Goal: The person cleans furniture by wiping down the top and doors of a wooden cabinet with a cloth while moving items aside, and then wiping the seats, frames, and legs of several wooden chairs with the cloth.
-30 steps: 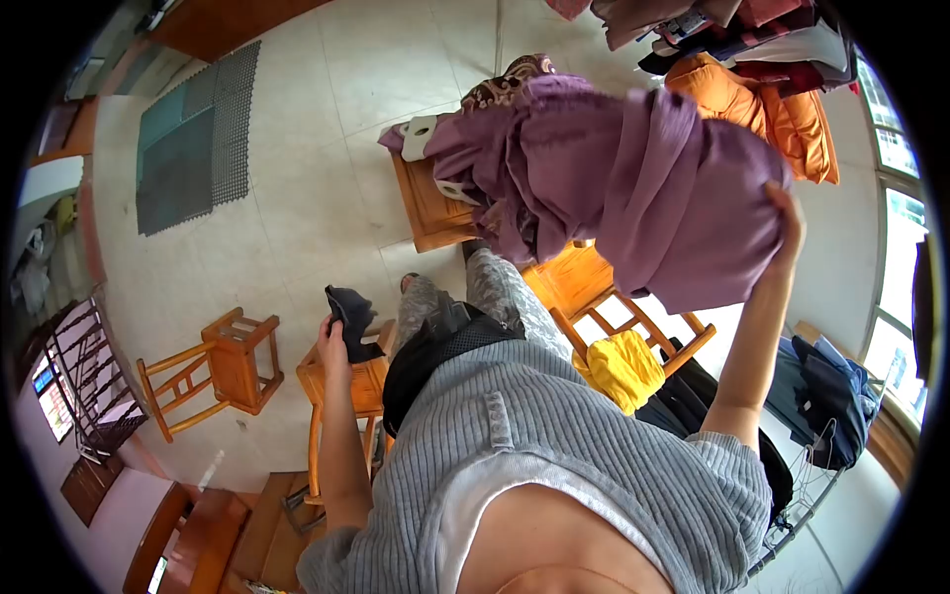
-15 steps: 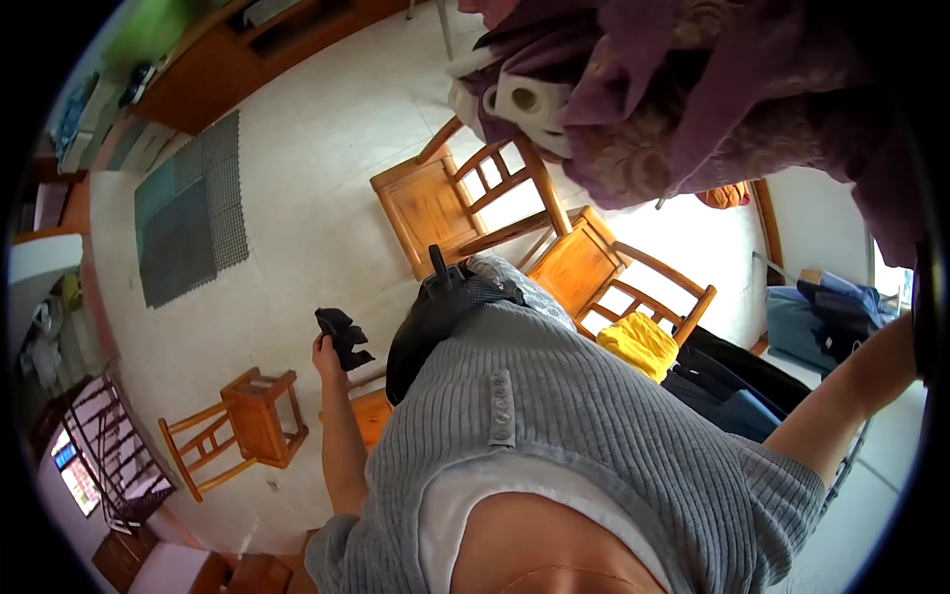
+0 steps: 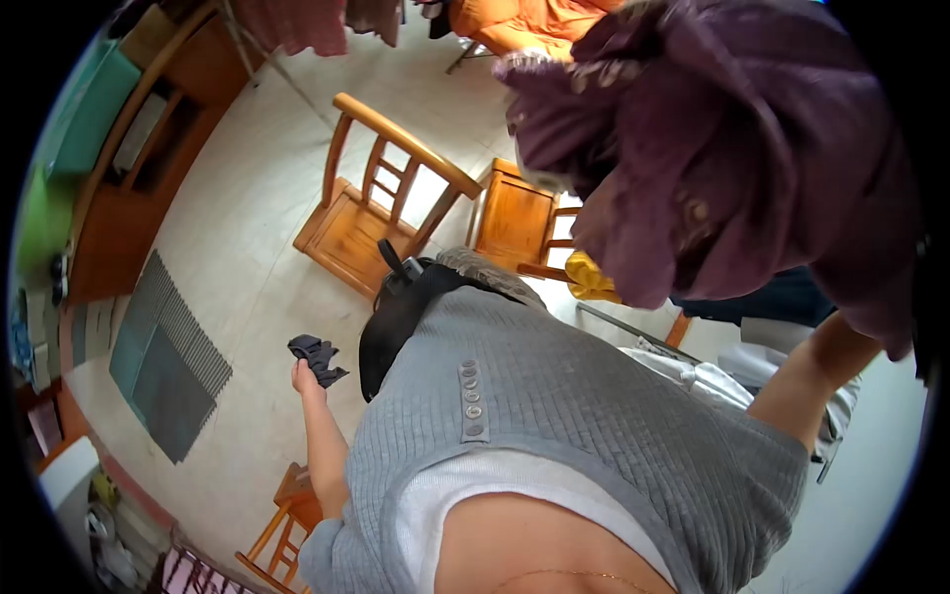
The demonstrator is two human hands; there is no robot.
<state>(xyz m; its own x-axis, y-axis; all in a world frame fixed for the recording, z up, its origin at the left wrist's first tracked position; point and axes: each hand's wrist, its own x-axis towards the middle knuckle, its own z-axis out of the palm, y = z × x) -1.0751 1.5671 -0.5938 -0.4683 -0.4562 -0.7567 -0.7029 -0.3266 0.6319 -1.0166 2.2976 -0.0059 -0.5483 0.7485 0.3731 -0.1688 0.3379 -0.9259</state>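
Observation:
My left hand (image 3: pixel 304 376), stretched out low at my side, is closed on a small dark grey cloth (image 3: pixel 317 358) with ragged-looking ends. A big bunched purple patterned cloth (image 3: pixel 732 168) hangs high across the right of the head view. My right forearm (image 3: pixel 807 381) reaches up under its lower edge. The cloth and the view's dark rim hide my right hand, so its fingers do not show. A black bag (image 3: pixel 411 332) rests against my front.
Two wooden chairs stand ahead, one (image 3: pixel 361 233) nearer and another (image 3: pixel 515 213) behind, with a yellow cloth (image 3: pixel 591 277) by it. A wooden stool (image 3: pixel 297 495) is at my left. Grey mats (image 3: pixel 173 366) lie on the floor. Orange fabric (image 3: pixel 534 25) is farther off.
My view has turned and shifted across the room. The purple cloth hangs lower and covers more of the right side. The grey cloth stays in my left hand.

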